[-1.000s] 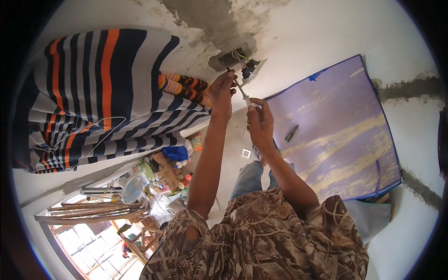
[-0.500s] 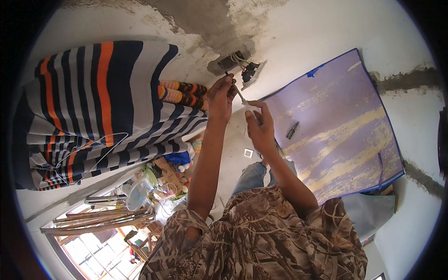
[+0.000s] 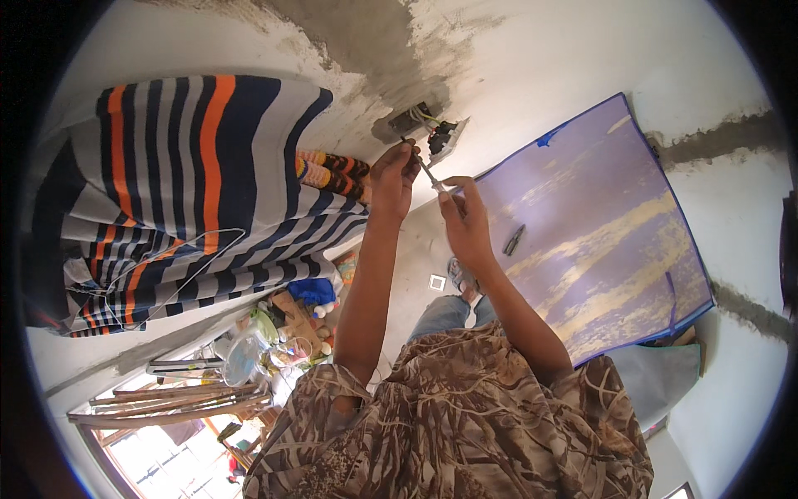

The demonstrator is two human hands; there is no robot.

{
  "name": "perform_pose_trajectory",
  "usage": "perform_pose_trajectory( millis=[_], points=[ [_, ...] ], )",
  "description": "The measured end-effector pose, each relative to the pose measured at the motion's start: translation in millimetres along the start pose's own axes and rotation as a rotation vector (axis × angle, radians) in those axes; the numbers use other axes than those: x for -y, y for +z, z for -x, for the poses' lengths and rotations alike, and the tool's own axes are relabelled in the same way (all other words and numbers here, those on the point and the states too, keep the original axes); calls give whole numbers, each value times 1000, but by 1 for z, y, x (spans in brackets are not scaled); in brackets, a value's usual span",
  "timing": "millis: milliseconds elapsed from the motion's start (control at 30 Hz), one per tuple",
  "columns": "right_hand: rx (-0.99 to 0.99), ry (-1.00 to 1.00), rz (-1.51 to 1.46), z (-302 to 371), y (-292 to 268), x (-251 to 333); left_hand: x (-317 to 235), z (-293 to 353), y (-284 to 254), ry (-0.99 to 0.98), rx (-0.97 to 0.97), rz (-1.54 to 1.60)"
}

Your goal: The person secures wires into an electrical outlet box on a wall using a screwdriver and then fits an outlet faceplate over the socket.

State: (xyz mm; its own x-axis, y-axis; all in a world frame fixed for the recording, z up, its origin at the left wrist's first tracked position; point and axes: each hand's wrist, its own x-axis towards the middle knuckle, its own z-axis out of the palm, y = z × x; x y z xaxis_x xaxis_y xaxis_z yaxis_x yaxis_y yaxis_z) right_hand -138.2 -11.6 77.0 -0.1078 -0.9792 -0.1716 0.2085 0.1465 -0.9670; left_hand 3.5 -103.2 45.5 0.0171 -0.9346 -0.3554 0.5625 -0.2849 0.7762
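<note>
Gripping screwdriver (image 3: 430,175) in right hand (image 3: 467,220), pinching near its tip with left hand (image 3: 392,179); apparently steadying or adjusting it just below wall box (image 3: 406,122), at twelve o'clock; next calling for steady alignment.

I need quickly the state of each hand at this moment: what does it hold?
Left hand: closed, pinching a small dark piece, too small to identify.
Right hand: closed, holding a screwdriver.
</note>
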Motion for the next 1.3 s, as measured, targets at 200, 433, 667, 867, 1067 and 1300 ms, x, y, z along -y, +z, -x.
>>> perform_pose_trajectory(
  millis=[200, 433, 667, 867, 1067, 1300],
  points=[
    [393, 581, -994, 10, -13, -10, -6, 3, 2, -31, 47, -1],
    [-48, 23, 141, 18, 4, 11, -15, 6, 15, -44, 8, -27],
    [219, 524, -1081, 21, -11, -20, -10, -6, 5, -51, 68, -9],
    [-130, -262, 425, 24, 1, -21, -15, 5, 22, -59, 45, -29],
    [-13, 249, -480, 27, 12, -8, -13, -1, 6, -54, 44, -5],
    [-217, -343, 294, 21, 16, -16, -16, -5, 7, -77, 89, 12]
  ],
)
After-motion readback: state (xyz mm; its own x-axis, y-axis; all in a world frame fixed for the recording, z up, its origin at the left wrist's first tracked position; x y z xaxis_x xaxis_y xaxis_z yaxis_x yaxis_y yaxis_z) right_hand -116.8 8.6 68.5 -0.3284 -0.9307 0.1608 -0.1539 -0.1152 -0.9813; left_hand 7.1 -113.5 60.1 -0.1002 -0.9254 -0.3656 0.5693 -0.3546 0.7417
